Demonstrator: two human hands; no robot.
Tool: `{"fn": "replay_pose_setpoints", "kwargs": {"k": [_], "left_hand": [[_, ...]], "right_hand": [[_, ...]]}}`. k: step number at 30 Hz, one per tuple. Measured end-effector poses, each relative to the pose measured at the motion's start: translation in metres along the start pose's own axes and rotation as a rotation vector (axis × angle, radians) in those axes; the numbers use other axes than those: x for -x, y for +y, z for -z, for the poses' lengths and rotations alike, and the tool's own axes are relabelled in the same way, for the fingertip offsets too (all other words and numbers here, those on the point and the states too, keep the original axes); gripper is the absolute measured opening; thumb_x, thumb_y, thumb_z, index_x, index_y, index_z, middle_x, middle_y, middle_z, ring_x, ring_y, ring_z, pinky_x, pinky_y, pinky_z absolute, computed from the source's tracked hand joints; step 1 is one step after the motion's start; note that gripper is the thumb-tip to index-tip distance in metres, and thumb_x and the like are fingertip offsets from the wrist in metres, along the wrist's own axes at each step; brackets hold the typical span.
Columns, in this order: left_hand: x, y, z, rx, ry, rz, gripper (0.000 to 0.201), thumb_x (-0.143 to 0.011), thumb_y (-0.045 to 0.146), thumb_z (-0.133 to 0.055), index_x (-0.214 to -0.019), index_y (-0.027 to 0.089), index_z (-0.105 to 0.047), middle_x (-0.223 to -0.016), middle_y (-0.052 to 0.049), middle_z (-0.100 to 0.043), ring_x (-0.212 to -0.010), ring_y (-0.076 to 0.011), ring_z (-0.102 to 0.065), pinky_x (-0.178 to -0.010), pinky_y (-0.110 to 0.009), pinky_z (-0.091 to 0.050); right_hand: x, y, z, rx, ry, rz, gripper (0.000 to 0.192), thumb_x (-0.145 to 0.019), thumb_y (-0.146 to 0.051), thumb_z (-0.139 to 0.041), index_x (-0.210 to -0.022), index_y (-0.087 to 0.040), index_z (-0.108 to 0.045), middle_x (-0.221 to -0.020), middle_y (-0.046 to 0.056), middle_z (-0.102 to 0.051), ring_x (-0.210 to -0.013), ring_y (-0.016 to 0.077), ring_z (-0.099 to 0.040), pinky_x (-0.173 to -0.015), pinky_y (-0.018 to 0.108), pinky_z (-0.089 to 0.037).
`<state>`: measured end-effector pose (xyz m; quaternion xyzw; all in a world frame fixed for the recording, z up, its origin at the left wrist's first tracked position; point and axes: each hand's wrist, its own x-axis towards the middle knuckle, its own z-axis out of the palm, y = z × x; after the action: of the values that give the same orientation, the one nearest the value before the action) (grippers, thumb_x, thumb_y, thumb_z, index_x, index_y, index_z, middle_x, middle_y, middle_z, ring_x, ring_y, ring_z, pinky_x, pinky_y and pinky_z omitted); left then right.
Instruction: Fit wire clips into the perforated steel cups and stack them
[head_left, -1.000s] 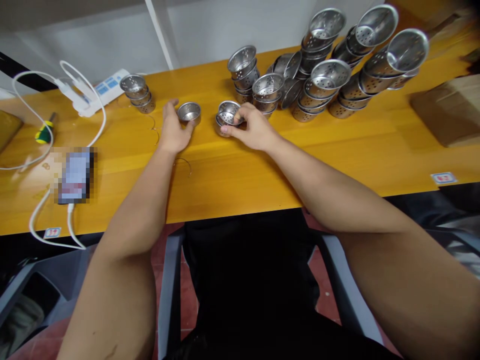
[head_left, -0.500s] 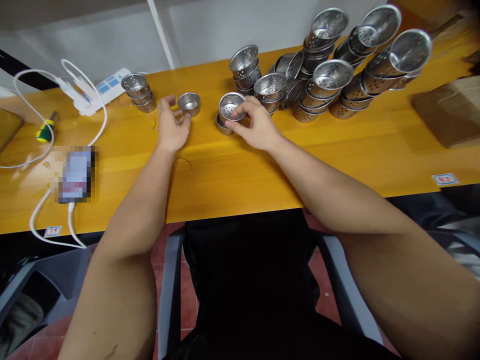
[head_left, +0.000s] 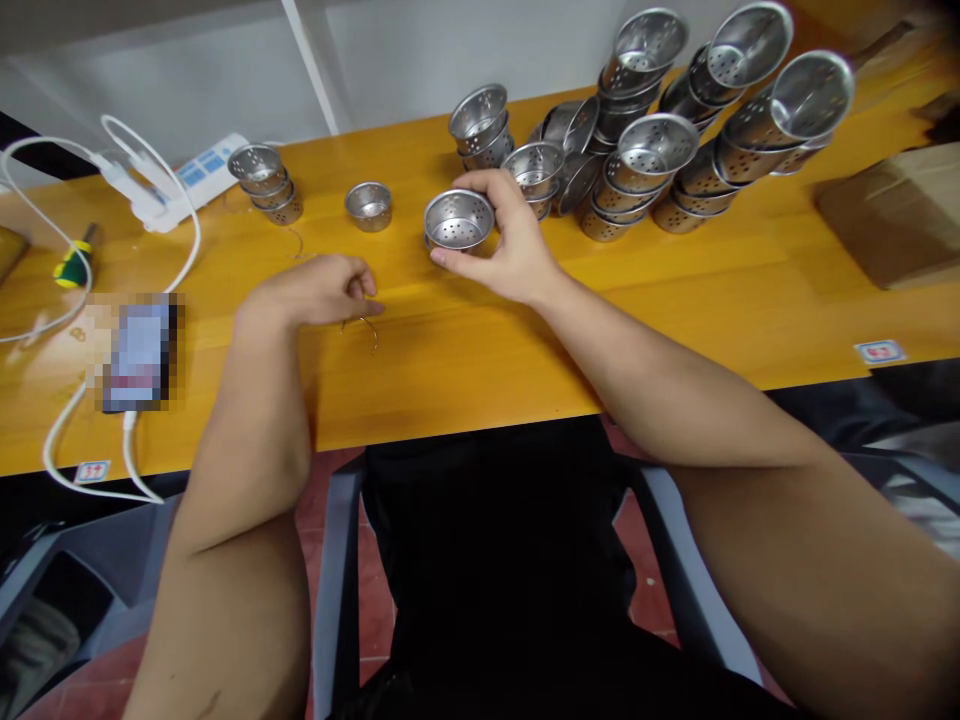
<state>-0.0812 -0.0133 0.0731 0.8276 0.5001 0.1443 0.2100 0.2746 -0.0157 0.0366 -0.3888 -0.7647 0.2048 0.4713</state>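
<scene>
The right hand (head_left: 504, 243) is gripping a perforated steel cup (head_left: 458, 219) by its rim, holding it just above the yellow surface (head_left: 675, 290). At its eight o'clock, the left hand (head_left: 319, 291) is pinching a thin wire ring (head_left: 365, 326) lying on the surface, fingers curled closed.

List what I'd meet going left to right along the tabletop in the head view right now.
Screwdriver → power strip → short stack of strainer cups → left hand pinching at a wire ring → lone cup → perforated cup in the right hand → big pile of stacked cups → cardboard box.
</scene>
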Motion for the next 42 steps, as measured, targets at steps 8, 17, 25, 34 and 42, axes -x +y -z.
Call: {"fn": "replay_pose_setpoints", "kwargs": {"k": [8,17,25,34,42], "left_hand": [[-0.008,0.049,-0.017,-0.025,-0.029,-0.098,0.085,-0.079,0.037,-0.124,-0.148,0.026,-0.076,-0.156,-0.014,-0.086,-0.140,-0.0459,-0.086,-0.135,-0.074,-0.073],[-0.028,0.035,-0.049,0.140,0.278,-0.138,0.110,-0.088,0.088,-0.112,-0.167,0.031,-0.061,-0.172,-0.016,-0.079,-0.166,-0.0528,-0.077,-0.147,-0.072,-0.061],[-0.041,-0.001,-0.036,0.163,0.565,0.017,0.099,-0.103,0.112,-0.077,-0.163,0.035,-0.062,-0.169,-0.011,-0.081,-0.177,-0.0402,-0.068,-0.149,-0.068,-0.056],[-0.040,0.001,-0.041,0.163,0.527,0.022,0.093,-0.101,0.108,-0.083,-0.153,0.033,-0.065,-0.159,-0.010,-0.083,-0.176,-0.0427,-0.067,-0.148,-0.071,-0.055],[-0.040,-0.009,-0.044,0.111,0.488,0.020,0.097,-0.103,0.102,-0.084,-0.168,0.034,-0.059,-0.170,-0.012,-0.077,-0.175,-0.0438,-0.067,-0.147,-0.072,-0.057]], "right_hand": [[0.007,-0.006,-0.009,-0.048,-0.145,0.038,0.117,-0.092,-0.113,-0.092,-0.169,-0.029,-0.069,-0.159,0.017,-0.079,-0.148,0.0476,-0.078,-0.133,0.070,-0.066],[0.013,-0.022,-0.016,-0.086,-0.093,0.065,0.117,-0.102,-0.108,-0.087,-0.185,-0.029,-0.060,-0.182,0.021,-0.067,-0.153,0.0462,-0.077,-0.130,0.070,-0.071],[0.038,-0.052,-0.044,0.052,-0.596,0.454,0.075,-0.128,-0.065,-0.080,-0.183,-0.016,-0.071,-0.191,0.029,-0.069,-0.174,0.0507,-0.068,-0.146,0.078,-0.056],[0.055,-0.089,-0.053,0.242,-0.829,0.628,0.064,-0.130,-0.053,-0.084,-0.174,-0.006,-0.080,-0.182,0.031,-0.076,-0.178,0.0477,-0.068,-0.157,0.073,-0.045],[0.092,-0.135,-0.068,0.297,-0.786,0.895,0.049,-0.128,-0.038,-0.090,-0.159,-0.002,-0.085,-0.143,0.016,-0.088,-0.136,0.0369,-0.085,-0.126,0.051,-0.066]]}}
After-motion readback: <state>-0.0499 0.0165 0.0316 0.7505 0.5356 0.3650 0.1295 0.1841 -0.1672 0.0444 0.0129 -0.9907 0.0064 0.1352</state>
